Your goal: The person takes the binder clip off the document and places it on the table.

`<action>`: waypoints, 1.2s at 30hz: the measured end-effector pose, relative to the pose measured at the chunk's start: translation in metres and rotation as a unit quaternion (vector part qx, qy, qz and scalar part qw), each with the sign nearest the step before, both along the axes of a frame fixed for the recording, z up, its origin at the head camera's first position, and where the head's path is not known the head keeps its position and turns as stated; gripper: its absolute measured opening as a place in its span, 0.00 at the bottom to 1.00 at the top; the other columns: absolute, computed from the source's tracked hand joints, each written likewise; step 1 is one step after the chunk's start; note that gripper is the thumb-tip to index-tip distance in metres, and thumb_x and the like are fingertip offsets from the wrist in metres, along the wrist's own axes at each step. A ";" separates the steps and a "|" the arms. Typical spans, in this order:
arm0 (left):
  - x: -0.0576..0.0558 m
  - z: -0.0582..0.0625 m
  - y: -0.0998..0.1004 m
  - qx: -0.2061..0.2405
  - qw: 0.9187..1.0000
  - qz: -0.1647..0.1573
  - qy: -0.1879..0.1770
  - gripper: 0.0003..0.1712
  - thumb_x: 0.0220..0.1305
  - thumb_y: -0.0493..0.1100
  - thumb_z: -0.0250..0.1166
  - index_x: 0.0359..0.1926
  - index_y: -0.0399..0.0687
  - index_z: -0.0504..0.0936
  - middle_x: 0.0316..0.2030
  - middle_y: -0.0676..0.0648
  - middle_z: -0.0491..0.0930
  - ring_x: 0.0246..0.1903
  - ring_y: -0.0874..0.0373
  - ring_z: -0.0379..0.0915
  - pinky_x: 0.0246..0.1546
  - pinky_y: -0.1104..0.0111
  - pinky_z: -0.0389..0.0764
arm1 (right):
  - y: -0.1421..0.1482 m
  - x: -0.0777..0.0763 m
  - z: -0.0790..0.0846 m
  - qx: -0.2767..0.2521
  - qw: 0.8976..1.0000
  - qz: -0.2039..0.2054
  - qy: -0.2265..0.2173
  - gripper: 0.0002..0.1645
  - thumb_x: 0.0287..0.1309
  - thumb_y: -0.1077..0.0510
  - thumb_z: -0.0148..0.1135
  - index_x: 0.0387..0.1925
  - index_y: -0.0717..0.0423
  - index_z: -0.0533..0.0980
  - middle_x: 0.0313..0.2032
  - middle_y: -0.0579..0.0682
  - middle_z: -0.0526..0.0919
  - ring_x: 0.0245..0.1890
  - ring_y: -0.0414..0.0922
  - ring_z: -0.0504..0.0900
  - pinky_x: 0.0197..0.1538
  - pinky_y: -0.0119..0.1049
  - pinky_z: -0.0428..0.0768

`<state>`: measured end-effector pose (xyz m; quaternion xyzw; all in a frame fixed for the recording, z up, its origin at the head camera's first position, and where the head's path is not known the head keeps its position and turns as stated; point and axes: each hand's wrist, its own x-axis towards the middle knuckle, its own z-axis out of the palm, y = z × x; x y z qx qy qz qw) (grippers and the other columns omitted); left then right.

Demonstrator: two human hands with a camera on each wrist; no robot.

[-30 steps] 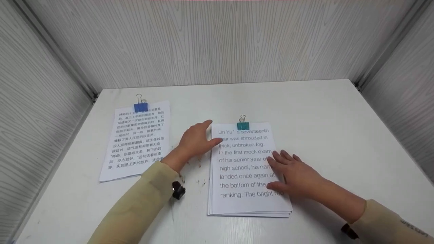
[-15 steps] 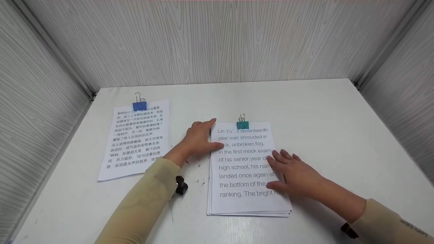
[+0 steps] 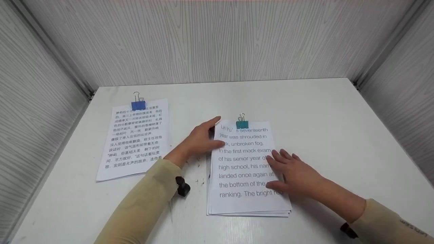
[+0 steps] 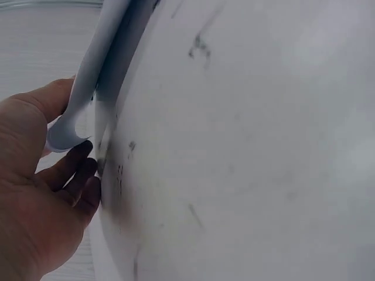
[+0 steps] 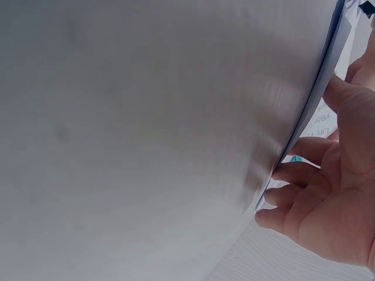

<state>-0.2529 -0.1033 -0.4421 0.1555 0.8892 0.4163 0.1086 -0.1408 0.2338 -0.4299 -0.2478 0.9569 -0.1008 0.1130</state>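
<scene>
A stack of English-printed sheets (image 3: 247, 203) lies on the table, a teal binder clip (image 3: 242, 124) at its top edge. My left hand (image 3: 200, 140) is at the stack's upper left edge, thumb on top and fingers at the side. In the left wrist view, that hand pinches a lifted, curling paper edge (image 4: 61, 136) between thumb and fingers; how many sheets, I cannot tell. With fairly straight fingers, my right hand (image 3: 296, 174) rests on the stack's right edge. Its fingers (image 5: 293, 174) lie along the paper's side in the right wrist view.
To the left, a second stack of sheets (image 3: 134, 142), printed in Chinese, carries a blue binder clip (image 3: 138, 105). Small dark marks (image 3: 200, 182) dot the white table (image 3: 305, 112) between the stacks. Grey wood-grain panels (image 3: 217, 40) wall in the back and sides.
My left hand has shifted slightly right and away from me, and the upper left corner of the English stack now curls up. The right hand stays in place.
</scene>
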 end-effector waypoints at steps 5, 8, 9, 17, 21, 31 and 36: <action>0.003 0.001 0.003 0.080 0.996 -0.004 -0.033 0.53 0.67 0.44 0.74 0.86 0.60 0.55 0.60 0.45 0.79 0.53 0.52 0.79 0.61 0.60 0.79 | 0.000 0.001 -0.002 -0.001 1.000 -0.003 -0.003 0.54 0.66 0.32 0.67 0.80 0.57 0.64 0.80 0.62 0.61 0.80 0.66 0.55 0.77 0.67 0.57; 0.005 -0.001 0.004 0.121 0.990 -0.013 -0.065 0.49 0.70 0.41 0.72 0.85 0.59 0.57 0.59 0.46 0.82 0.48 0.53 0.85 0.53 0.65 0.84 | 0.000 0.002 -0.002 0.000 1.000 -0.004 -0.005 0.54 0.66 0.31 0.67 0.80 0.57 0.64 0.80 0.62 0.61 0.80 0.67 0.55 0.77 0.68 0.57; 0.005 -0.001 0.004 0.132 0.988 -0.015 -0.076 0.48 0.71 0.40 0.71 0.85 0.59 0.58 0.60 0.47 0.82 0.47 0.54 0.86 0.51 0.66 0.85 | 0.000 0.002 -0.003 0.000 1.000 -0.004 -0.005 0.54 0.66 0.31 0.67 0.80 0.57 0.64 0.80 0.62 0.61 0.80 0.67 0.55 0.77 0.68 0.57; 0.005 -0.007 0.003 0.168 0.978 -0.022 -0.124 0.39 0.71 0.37 0.68 0.80 0.47 0.68 0.62 0.46 0.83 0.46 0.53 0.89 0.47 0.67 0.88 | 0.001 0.003 -0.004 -0.006 1.000 -0.002 -0.007 0.53 0.66 0.32 0.67 0.80 0.58 0.64 0.79 0.62 0.61 0.80 0.67 0.55 0.77 0.68 0.57; 0.004 -0.009 0.002 0.164 0.978 -0.020 -0.124 0.39 0.71 0.36 0.68 0.80 0.46 0.68 0.64 0.47 0.81 0.49 0.55 0.88 0.50 0.66 0.87 | 0.000 0.002 -0.003 -0.007 1.000 -0.003 -0.012 0.54 0.66 0.32 0.67 0.81 0.57 0.63 0.80 0.62 0.61 0.80 0.67 0.55 0.77 0.68 0.56; 0.005 -0.009 0.001 0.170 0.981 -0.002 -0.090 0.36 0.72 0.36 0.67 0.78 0.48 0.71 0.68 0.48 0.79 0.51 0.57 0.86 0.48 0.68 0.86 | 0.000 -0.004 0.001 -0.009 1.000 0.001 -0.009 0.53 0.65 0.34 0.69 0.81 0.56 0.63 0.80 0.61 0.61 0.81 0.66 0.53 0.78 0.68 0.54; 0.008 -0.008 0.006 0.152 0.986 0.003 -0.062 0.34 0.72 0.36 0.67 0.77 0.48 0.72 0.69 0.47 0.78 0.54 0.58 0.83 0.51 0.70 0.83 | 0.004 -0.004 0.005 -0.014 1.000 0.005 -0.013 0.54 0.66 0.30 0.67 0.82 0.53 0.63 0.81 0.60 0.60 0.81 0.67 0.53 0.77 0.70 0.55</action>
